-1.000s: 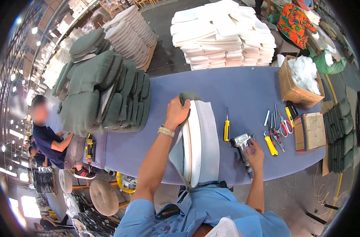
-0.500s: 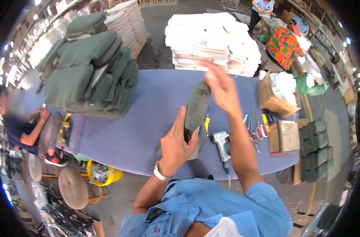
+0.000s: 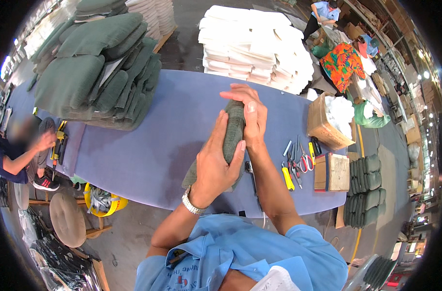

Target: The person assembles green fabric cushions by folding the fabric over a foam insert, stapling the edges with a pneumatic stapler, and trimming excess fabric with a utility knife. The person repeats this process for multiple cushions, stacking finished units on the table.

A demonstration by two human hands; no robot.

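A blue table (image 3: 172, 150) spans the middle of the frame, with a big pile of green cushions (image 3: 73, 80) at upper left. At centre, a single green cushion (image 3: 234, 133) is held on edge. The left hand (image 3: 215, 167) grips it, thumb spread apart from the fingers. The right hand (image 3: 255, 119), half curled, covers its upper end; whether it grips, I cannot tell. A watch (image 3: 192, 201) circles the left wrist.

I have seat cushion (image 3: 234, 130) between left hand (image 3: 213, 167) and right hand (image 3: 255, 119), over worktable (image 3: 133, 160). Left on table: cushion pile (image 3: 70, 82). Right of hands: scissors (image 3: 304, 156), then small carton (image 3: 338, 172). Behind carton: cardboard box (image 3: 325, 130), fibre stuffing (image 3: 338, 114) in it. Beyond table: foam pad stack (image 3: 255, 48). Near left, below tabletop: bucket (image 3: 116, 206).
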